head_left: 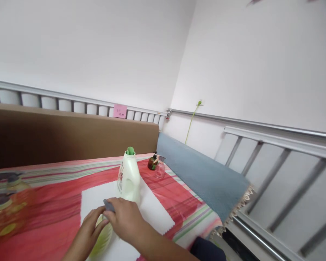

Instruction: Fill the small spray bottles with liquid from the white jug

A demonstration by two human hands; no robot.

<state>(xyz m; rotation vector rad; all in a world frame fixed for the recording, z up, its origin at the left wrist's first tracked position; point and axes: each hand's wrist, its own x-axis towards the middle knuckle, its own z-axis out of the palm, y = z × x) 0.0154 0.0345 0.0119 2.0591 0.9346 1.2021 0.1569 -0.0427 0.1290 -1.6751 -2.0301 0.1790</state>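
Note:
My right hand (126, 219) is closed in a pinch on a small grey piece (108, 205), just in front of a white bottle with a green cap (129, 177) that stands upright on a white cloth (154, 214). My left hand (89, 226) lies beside it, fingers curled over a pale green round object (103, 239), mostly hidden. Both hands meet low on the white cloth, over the red striped table cover (51, 203).
Blurred clear jars with yellow contents (8, 210) stand at the left. A small dark pot (153, 162) and a clear glass item (159, 170) sit at the back right. A blue cloth (206, 177) drapes the right edge, a brown board (70, 134) stands behind, and metal rails (274, 145) run along the walls.

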